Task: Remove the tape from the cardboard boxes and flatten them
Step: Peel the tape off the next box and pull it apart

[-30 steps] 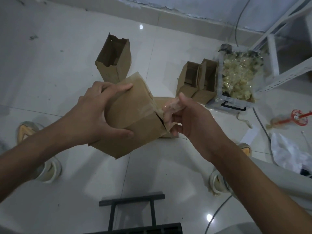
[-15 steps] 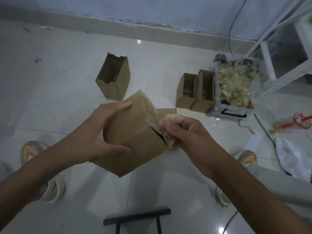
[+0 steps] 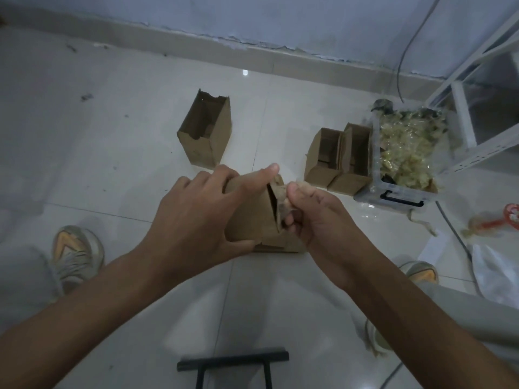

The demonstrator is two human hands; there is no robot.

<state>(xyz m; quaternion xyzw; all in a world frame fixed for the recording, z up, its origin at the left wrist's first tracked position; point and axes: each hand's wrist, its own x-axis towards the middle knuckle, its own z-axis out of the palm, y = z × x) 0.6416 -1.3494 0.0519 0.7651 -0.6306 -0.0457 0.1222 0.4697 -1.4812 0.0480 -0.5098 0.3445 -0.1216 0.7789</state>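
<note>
A: Where is the box right now?

B: Held up over the middle of the floor, between the two shoes. The left hand is wrapped round it, fingers over the top and thumb beneath. The right hand is curled, pinching a crumpled strip of tape at the box's open seam.

A: What could go wrong?

B: I think the tape may snap if it is pulled sharply, leaving a stub stuck to the cardboard. It could also peel the paper face away with it, since the flap edge looks frayed already.

A: And the grip?

B: If the left hand squeezes hard against the pull, the wall may buckle where no fold belongs. If it is too loose, the box twists out.

A: What about the other boxes?

B: One open box stands toward the far edge, and two boxes touch the clear bin of tape scraps at the right. Nothing there is at risk.
</note>
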